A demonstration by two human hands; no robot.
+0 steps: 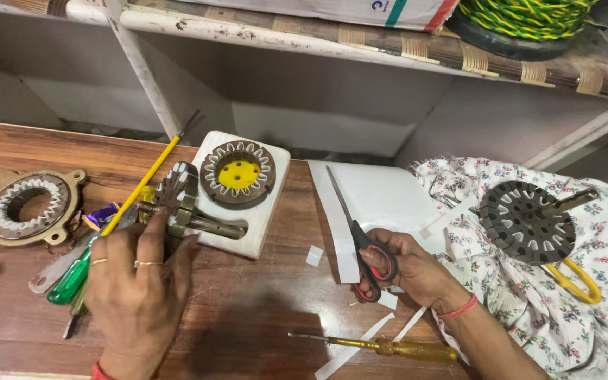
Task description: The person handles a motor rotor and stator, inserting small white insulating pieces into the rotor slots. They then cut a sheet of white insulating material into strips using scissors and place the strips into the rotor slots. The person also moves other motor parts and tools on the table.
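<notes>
At the far left of the wooden workbench lies a brass-coloured motor end ring with a toothed white lining and mounting ears. Just right of it lie a green-handled screwdriver and a long yellow rod that slants up toward the shelf.

The left hand, with rings on two fingers, reaches palm down over these tools. Its fingertips rest on a slotted metal rotor with a shaft, which lies on its side at the left edge of a white block. The fingers are spread and slightly curled over the rotor; whether they actually grasp it cannot be told.

On top of the white block sits a round stator core with white slot liners and a yellow centre.

Right of the block a white sheet of insulation paper lies flat on the bench, with small offcuts and narrow strips scattered near it. The right hand is clenched through the loops of black-and-red scissors, whose long blades point up and away along the left edge of the sheet. Below this hand lies a yellow-handled screwdriver, touching one of the paper strips.

At the far right, on a floral cloth, rests a dark slotted rotor disc with a shaft, and beside it a yellow-handled tool.
</notes>
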